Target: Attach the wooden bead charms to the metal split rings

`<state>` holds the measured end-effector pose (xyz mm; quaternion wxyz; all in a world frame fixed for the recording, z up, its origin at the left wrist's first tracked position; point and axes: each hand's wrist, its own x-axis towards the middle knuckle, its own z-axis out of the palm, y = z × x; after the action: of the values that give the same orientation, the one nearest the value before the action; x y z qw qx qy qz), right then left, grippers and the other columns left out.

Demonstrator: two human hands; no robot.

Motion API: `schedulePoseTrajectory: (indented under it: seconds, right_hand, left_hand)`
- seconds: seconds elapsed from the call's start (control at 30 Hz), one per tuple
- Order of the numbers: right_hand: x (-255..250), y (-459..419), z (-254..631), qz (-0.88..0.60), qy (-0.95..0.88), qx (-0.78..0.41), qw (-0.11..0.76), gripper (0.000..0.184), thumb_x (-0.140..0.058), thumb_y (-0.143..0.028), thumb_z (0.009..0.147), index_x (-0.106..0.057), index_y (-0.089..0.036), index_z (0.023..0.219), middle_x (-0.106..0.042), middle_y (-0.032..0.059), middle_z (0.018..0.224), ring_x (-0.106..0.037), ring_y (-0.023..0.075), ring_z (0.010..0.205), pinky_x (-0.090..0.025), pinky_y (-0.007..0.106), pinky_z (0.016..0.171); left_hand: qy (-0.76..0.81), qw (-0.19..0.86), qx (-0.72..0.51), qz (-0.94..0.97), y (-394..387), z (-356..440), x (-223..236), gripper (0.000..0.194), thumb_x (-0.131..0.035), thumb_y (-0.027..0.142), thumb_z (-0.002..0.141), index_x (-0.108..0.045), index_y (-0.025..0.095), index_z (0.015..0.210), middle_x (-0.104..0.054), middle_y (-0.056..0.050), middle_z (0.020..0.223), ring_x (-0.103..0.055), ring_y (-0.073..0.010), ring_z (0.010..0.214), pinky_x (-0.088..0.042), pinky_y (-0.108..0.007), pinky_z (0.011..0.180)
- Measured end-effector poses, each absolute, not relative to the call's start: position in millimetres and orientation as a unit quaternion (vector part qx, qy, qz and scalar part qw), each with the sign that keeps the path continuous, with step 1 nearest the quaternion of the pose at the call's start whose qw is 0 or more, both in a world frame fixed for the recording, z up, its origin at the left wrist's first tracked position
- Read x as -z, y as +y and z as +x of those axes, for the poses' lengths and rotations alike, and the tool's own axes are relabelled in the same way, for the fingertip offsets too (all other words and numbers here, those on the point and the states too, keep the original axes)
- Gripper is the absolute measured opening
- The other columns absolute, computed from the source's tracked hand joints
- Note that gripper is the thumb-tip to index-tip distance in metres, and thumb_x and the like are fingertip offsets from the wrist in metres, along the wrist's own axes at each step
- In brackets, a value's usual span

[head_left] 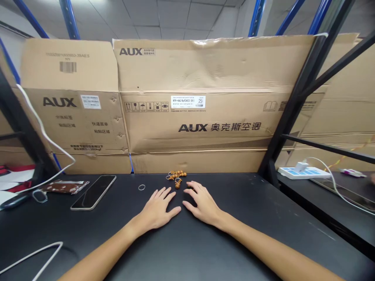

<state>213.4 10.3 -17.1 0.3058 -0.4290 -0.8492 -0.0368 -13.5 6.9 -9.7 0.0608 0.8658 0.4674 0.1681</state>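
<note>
My left hand point(158, 208) rests palm down on the dark table point(164, 253), its fingers spread and nothing held. Opposite it, my right hand point(203, 203) lies with fingers apart and slightly bent; under its fingertips a small dark bit shows that I cannot make out. Just beyond both hands sits a small cluster of brown beaded trinkets point(177, 174) with metal rings, apart from the left fingers. One round brown piece point(177, 185) hangs off the cluster's near side, close to the right fingertips. A loose metal key ring point(141, 187) lies on its own, beyond my left hand.
A phone point(93, 192) and a brown packet point(66, 186) lie at the left, near a white cable point(43, 130). Cardboard boxes point(216, 74) wall off the back. At right, past a black metal frame point(288, 101), stands a power strip point(304, 172) with a charger.
</note>
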Motion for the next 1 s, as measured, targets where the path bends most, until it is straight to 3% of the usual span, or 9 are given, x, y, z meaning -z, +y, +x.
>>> schedulePoseTrajectory:
  seconds: [0.17, 0.4, 0.7, 0.83, 1.0]
  right_hand:
    - [10.6, 4.4, 213.5, -0.348, -0.894, -0.028, 0.281, 0.03, -0.055, -0.034, 0.088, -0.064, -0.02, 0.113, -0.058, 0.0115, 0.125, -0.053, 0.0229, 0.117, -0.043, 0.039, 0.1]
    - [3.3, -4.6, 213.5, -0.345, -0.918, -0.101, 0.169, 0.057, -0.047, -0.048, 0.092, -0.039, -0.022, 0.141, -0.032, 0.0092, 0.149, -0.027, 0.0258, 0.138, -0.025, 0.046, 0.113]
    - [-0.5, -7.1, 212.2, -0.35, -0.92, -0.14, 0.11, 0.068, -0.04, -0.055, 0.092, -0.019, -0.022, 0.148, -0.016, 0.0049, 0.154, -0.01, 0.0242, 0.142, -0.009, 0.044, 0.117]
    - [-5.8, -11.4, 212.3, -0.343, -0.923, -0.153, 0.084, 0.072, -0.039, -0.058, 0.091, -0.016, -0.02, 0.149, -0.011, 0.005, 0.155, -0.006, 0.0242, 0.143, -0.004, 0.042, 0.118]
    - [-4.2, -13.1, 211.6, -0.344, -0.921, -0.15, 0.1, 0.073, -0.041, -0.059, 0.09, -0.018, -0.022, 0.149, -0.013, 0.0046, 0.155, -0.009, 0.0236, 0.143, -0.007, 0.043, 0.117]
  left_hand:
    - [0.469, 0.073, -0.144, 0.868, 14.4, -21.8, 1.1, 0.066, -0.038, 0.065, 0.088, -0.042, 0.023, 0.139, -0.033, -0.01, 0.15, -0.026, -0.0285, 0.139, -0.016, -0.05, 0.113]
    - [0.455, 0.06, -0.106, 0.882, 18.7, -27.9, 3.7, 0.067, -0.034, 0.065, 0.089, -0.035, 0.025, 0.143, -0.026, -0.008, 0.152, -0.02, -0.0261, 0.141, -0.011, -0.048, 0.114]
    - [0.468, 0.06, -0.094, 0.877, 16.1, -25.3, 0.6, 0.07, -0.031, 0.067, 0.088, -0.034, 0.024, 0.144, -0.025, -0.006, 0.153, -0.018, -0.0261, 0.141, -0.011, -0.047, 0.115]
    - [0.47, 0.061, -0.084, 0.877, 16.6, -25.6, 0.8, 0.072, -0.029, 0.068, 0.088, -0.032, 0.024, 0.145, -0.022, -0.006, 0.153, -0.016, -0.0254, 0.142, -0.01, -0.046, 0.115]
    - [0.463, 0.061, -0.096, 0.879, 17.1, -26.9, 2.4, 0.071, -0.03, 0.067, 0.088, -0.032, 0.025, 0.145, -0.024, -0.005, 0.153, -0.018, -0.0254, 0.142, -0.01, -0.046, 0.115]
